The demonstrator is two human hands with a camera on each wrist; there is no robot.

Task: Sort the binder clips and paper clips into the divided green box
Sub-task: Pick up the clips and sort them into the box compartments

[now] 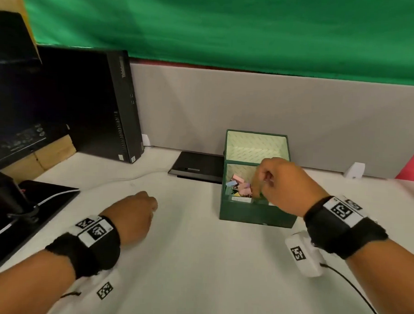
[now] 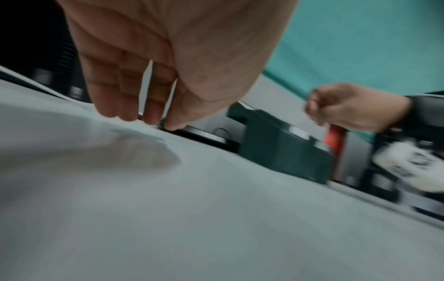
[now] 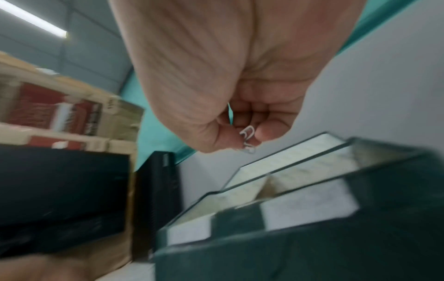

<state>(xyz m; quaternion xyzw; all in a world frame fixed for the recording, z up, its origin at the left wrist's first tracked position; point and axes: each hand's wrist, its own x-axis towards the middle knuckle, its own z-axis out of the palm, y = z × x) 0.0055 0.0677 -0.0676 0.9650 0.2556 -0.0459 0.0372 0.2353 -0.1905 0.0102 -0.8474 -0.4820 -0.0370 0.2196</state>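
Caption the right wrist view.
Right hand pinching a white wire paper clip above the divided green box.

White desk (image 1: 196, 263): divided green box (image 1: 253, 212) at back centre, black flat device (image 1: 196, 168) just left of it, black PC tower (image 1: 104, 105) far left.

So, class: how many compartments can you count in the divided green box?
3 visible in the green box: a large empty one at the back, a front-left one with pastel binder clips, and a front-right one mostly hidden under the right hand.
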